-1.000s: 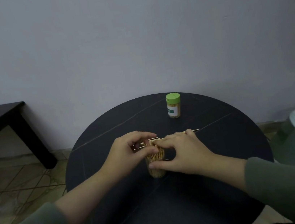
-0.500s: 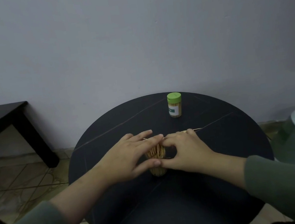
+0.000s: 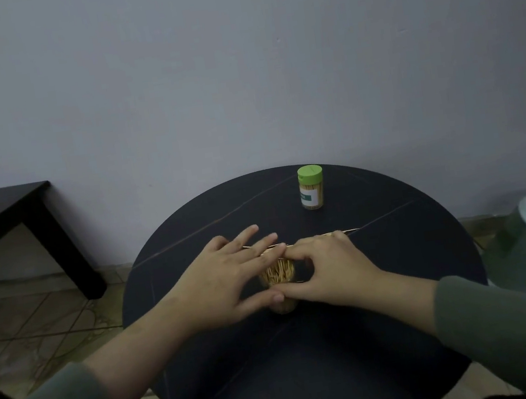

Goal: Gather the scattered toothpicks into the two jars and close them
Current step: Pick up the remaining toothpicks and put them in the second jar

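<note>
Two jars are seen on the round surface (image 3: 401, 281). The left hand (image 3: 229, 278) is spread, fingers straight, over the open jar (image 3: 280, 281), which is packed with toothpicks (image 3: 280, 270) and lies between both hands. The right hand (image 3: 328, 268) is curled against it, pinching toothpicks. The capped jar (image 3: 312, 191) stands well behind, upright.

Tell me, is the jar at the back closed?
Closed: the far jar stands upright with its green lid on top.
</note>
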### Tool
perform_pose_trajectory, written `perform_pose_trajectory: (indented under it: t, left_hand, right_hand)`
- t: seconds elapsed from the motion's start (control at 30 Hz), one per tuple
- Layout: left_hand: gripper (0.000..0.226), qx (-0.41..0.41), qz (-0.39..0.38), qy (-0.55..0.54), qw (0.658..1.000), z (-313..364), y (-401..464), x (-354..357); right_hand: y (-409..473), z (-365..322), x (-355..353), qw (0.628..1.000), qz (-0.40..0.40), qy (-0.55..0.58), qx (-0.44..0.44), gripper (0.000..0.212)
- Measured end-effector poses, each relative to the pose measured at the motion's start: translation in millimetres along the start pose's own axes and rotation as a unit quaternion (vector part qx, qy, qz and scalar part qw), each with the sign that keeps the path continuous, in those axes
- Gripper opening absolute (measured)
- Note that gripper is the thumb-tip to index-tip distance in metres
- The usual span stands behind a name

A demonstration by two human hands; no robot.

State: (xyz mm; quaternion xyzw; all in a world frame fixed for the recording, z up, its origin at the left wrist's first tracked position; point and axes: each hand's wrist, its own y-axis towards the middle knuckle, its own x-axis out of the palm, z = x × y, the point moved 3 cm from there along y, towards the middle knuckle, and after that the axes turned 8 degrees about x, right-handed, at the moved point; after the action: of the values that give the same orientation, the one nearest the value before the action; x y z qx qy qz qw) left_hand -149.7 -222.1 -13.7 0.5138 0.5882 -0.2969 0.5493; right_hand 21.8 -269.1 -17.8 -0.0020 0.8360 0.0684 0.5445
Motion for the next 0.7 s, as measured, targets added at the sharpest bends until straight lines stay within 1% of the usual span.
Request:
perform_pose_trajectory:
  t: [0.1,0.13,0.17,0.2,0.27,0.3,0.33,0.43,0.57,0.7]
  left_hand:
    - [0.085,-0.003,-0.074,-0.098,0.992,3.4,-4.0,3.2]
    - [0.087,0.000,-0.084,-0.128,0.988,5.7,-5.0,2.7]
    - [0.086,0.001,-0.072,-0.147,0.986,6.5,-6.3,2.5]
    - [0.082,-0.004,-0.045,-0.150,0.988,6.0,-6.7,2.0]
    - [0.073,-0.023,0.031,-0.107,0.994,1.1,-8.4,1.0]
    - [0.069,-0.030,0.052,-0.088,0.994,-1.5,-9.0,0.1]
    - [0.067,-0.026,0.057,-0.078,0.995,-3.3,-9.3,0.2]
    - [0.062,0.030,0.037,-0.059,0.997,-2.9,-9.2,2.7]
    - [0.057,0.023,0.095,-0.051,0.994,-2.6,-6.9,-2.5]
    - [0.054,0.092,0.071,-0.050,0.992,2.6,-3.3,0.9]
  right_hand:
    - [0.1,0.1,0.5,1.000,0.001,0.014,-0.006,0.065]
    - [0.2,0.4,0.3,1.000,0.005,0.016,-0.006,0.066]
    - [0.3,0.6,0.7,1.000,0.008,0.017,-0.005,0.068]
    - [-0.1,0.9,0.0,1.000,0.011,0.016,-0.004,0.068]
    - [-1.4,0.6,-1.4,1.000,0.013,0.013,-0.005,0.068]
    - [-2.2,0.1,-2.1,1.000,0.014,0.012,-0.006,0.066]
    - [-2.4,-0.4,-2.4,1.000,0.015,0.011,-0.008,0.064]
    - [-2.2,-1.7,-3.6,1.000,0.021,0.011,-0.013,0.061]
    - [-1.2,-0.8,-2.9,1.000,0.011,0.001,-0.021,0.059]
    - [1.1,0.8,-1.8,1.000,0.017,0.006,-0.023,0.055]
